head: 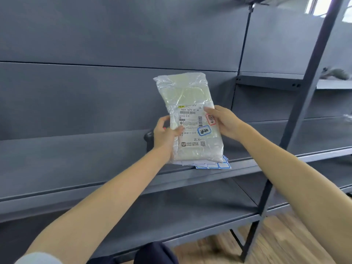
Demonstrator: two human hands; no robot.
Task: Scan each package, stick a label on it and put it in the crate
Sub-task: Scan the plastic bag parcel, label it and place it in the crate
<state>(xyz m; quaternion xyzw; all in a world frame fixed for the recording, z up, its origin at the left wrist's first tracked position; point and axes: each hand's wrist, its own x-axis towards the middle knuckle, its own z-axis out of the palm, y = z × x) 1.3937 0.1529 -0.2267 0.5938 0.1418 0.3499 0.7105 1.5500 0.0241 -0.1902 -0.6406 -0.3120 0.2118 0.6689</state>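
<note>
A clear plastic package (187,96) with a pale pad inside stands upright over the grey shelf (76,161). It carries a white shipping label (190,128), a blue-framed sticker (204,130) and a red-framed sticker (211,119). My left hand (165,136) grips the package's left edge, thumb on the front. My right hand (222,121) holds the right edge, thumb by the red sticker. A sheet of blue-framed labels (215,165) lies on the shelf under the package. A dark object (149,140), partly hidden behind my left hand, sits on the shelf. No crate is in view.
The grey metal rack has a lower shelf (181,210) and a dark upright post (297,119) on the right. A neighbouring rack (335,84) holds a blurred grey item. Wooden floor (285,239) shows at the bottom right.
</note>
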